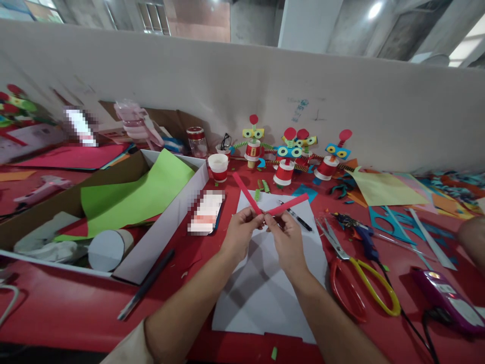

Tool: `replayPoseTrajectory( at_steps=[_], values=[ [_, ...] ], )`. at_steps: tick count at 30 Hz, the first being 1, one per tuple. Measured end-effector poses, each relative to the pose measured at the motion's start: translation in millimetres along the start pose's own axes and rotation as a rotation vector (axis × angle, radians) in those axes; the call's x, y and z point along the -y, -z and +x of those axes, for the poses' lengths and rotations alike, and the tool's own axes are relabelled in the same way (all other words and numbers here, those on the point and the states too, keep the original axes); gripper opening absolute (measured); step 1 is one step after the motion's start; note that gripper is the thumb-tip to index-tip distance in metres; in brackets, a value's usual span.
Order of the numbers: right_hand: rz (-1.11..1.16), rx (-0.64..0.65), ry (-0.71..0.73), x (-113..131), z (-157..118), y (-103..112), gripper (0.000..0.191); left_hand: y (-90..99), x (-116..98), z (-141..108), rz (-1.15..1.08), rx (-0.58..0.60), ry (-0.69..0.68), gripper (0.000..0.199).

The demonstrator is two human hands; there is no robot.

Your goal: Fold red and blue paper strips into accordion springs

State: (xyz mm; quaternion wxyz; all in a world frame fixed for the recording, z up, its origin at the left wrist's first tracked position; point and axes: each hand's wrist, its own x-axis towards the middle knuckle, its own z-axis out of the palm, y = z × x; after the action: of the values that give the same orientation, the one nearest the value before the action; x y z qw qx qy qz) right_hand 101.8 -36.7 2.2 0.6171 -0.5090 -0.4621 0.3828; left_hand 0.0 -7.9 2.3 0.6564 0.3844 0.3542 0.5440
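Observation:
Two red paper strips [247, 193] meet in a V between my hands, above white sheets [265, 303] on the red table. My left hand [242, 227] pinches the strips near their joined end. Close beside it, my right hand [285, 233] has its thumb and fingers closed on the same joined end. The right strip reaches over a black pen [299, 217] lying on the paper. Small folded green paper springs [265, 186] rest at the sheet's far edge. The exact overlap of the strips is hidden by my fingertips.
Scissors [344, 255], a blue glue gun [366, 240] and a purple device [449, 298] lie right. Paper-cup figures [285, 172] stand behind. Left are a phone [207, 212], a dark pen-like stick [146, 285] and a box [162, 237]. Someone's arm [472, 237] shows far right.

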Motion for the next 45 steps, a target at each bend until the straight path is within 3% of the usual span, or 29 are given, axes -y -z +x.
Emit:
replayPoseTrajectory(
  at_steps=[11, 16, 20, 28, 33, 45],
  values=[
    [-0.045, -0.043, 0.01, -2, 1, 2, 0.018, -6.3, -1, -3, -0.064, 0.034, 0.059, 0.018],
    [-0.03, -0.007, 0.02, -1, 0, 0, 0.016, -5.2, -3, -2, -0.085, -0.044, 0.081, 0.02],
    [-0.159, 0.003, 0.085, 2, -1, -2, 0.023, 1.6, -5, 1, -0.223, -0.066, 0.176, 0.023],
    [-0.4, 0.076, 0.257, -2, -2, 1, 0.013, 6.1, -3, 5, -0.348, -0.129, 0.309, 0.023],
    [-0.517, 0.126, 0.31, -3, -4, 2, 0.016, 3.6, -7, 3, -0.371, -0.078, 0.357, 0.019],
    [-0.454, 0.045, 0.349, 5, -7, 1, 0.018, 2.5, -5, 1, -0.333, -0.018, 0.275, 0.019]
  ],
)
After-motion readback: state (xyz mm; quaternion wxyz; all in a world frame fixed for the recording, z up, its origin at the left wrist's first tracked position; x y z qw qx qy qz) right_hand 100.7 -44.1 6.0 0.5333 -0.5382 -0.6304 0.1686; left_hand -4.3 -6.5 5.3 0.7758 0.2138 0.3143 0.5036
